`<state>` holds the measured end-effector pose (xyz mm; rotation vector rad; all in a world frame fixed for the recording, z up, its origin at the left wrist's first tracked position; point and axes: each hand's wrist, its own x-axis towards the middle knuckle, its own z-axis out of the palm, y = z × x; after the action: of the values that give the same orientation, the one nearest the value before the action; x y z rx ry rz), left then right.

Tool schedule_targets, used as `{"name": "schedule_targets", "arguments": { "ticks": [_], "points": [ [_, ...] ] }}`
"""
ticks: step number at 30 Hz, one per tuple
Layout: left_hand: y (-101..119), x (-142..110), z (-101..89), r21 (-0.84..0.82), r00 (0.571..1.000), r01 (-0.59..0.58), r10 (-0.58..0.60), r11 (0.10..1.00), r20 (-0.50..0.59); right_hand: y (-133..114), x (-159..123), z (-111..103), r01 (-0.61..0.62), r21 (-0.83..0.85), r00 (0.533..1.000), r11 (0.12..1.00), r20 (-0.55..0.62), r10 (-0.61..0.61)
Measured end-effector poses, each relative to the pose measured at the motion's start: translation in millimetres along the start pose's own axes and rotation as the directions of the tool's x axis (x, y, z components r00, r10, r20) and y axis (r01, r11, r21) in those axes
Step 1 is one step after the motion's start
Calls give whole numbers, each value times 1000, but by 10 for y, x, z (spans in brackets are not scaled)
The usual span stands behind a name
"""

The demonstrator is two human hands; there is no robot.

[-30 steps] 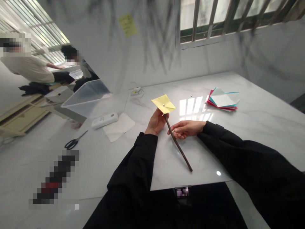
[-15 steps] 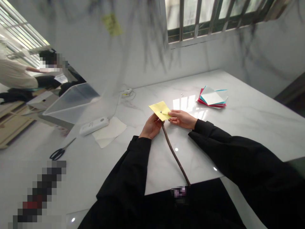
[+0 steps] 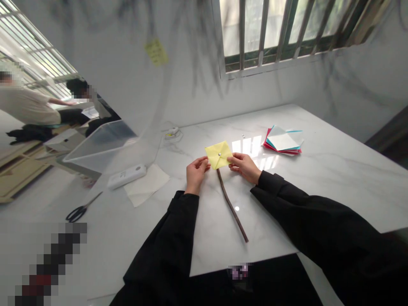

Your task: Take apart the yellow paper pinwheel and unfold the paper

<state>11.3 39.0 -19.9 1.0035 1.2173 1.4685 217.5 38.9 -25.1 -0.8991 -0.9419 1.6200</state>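
**Yellow paper pinwheel held at both edges above a marble table**

Around the hands, on the white marble table [image 3: 334, 170]: a stack of coloured paper sheets [image 3: 283, 141], red, teal and white, lying beyond the right fingers and well apart from them. Two small pins [image 3: 242, 136], near that stack, between it and the yellow paper. Farther out from the left fingers, a white paper sheet [image 3: 146, 183], with a white oblong device [image 3: 126, 177] touching its far edge. Past these, a clear plastic box [image 3: 103, 144] and black scissors [image 3: 82, 208], both well apart from the hands. A small white object with a cable [image 3: 172, 133] beyond the fingertips, close to the wall. Nothing standing between the hands and the paper; other people seated far away at left, not near the table.

Held between both hands: a folded yellow paper square [image 3: 218, 154], with diagonal creases and a small metal pin in its centre. Left hand [image 3: 195, 173] pinching the left edge, thumb and fingers [image 3: 204, 161] closed together on the paper. Right hand [image 3: 245, 165] pinching the right corner in the same way, fingertips shut on it. Under the paper, a thin dark brown stick [image 3: 232, 205], slightly curved, running from just below the fingers toward the near table edge, lying on or just above the marble; cannot tell which.
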Motion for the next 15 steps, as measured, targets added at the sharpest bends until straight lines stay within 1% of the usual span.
{"name": "schedule_targets", "arguments": {
  "ticks": [1, 2, 3, 4, 6, 8, 11, 15],
  "points": [
    [17, 7, -15, 35, 998, -37, 39, 999, -51, 2, 3, -6, 9, -14, 1000, 1000, -7, -9],
    [38, 2, -21, 41, 996, -52, 55, 998, -73, 5, 5, -9, 17, -25, 1000, 1000, -11, -17],
    [62, -13, -16, 19, 997, -45, 47, 999, -66, 9, 6, -9, 23, -36, 1000, 999, -9, -24],
    [85, -40, -1, -20, 999, -16, 16, 1000, -31, 14, 5, -8, 29, -47, 1000, 999, 0, -29],
    [120, -115, 50, -76, 994, 61, -54, 995, 92, 27, 3, -2, 35, -72, 999, 997, 30, -33],
    [133, -191, 106, -87, 983, 92, -76, 992, 169, 42, 2, 1, 44, -106, 997, 993, 62, -38],
    [117, -255, 154, -102, 983, 91, -73, 991, 170, 73, 12, 0, 69, -164, 994, 984, 92, -55],
    [87, -257, 155, -119, 986, 85, -67, 989, 150, 116, 11, 8, 113, -238, 988, 965, 131, -83]
  ]
}}
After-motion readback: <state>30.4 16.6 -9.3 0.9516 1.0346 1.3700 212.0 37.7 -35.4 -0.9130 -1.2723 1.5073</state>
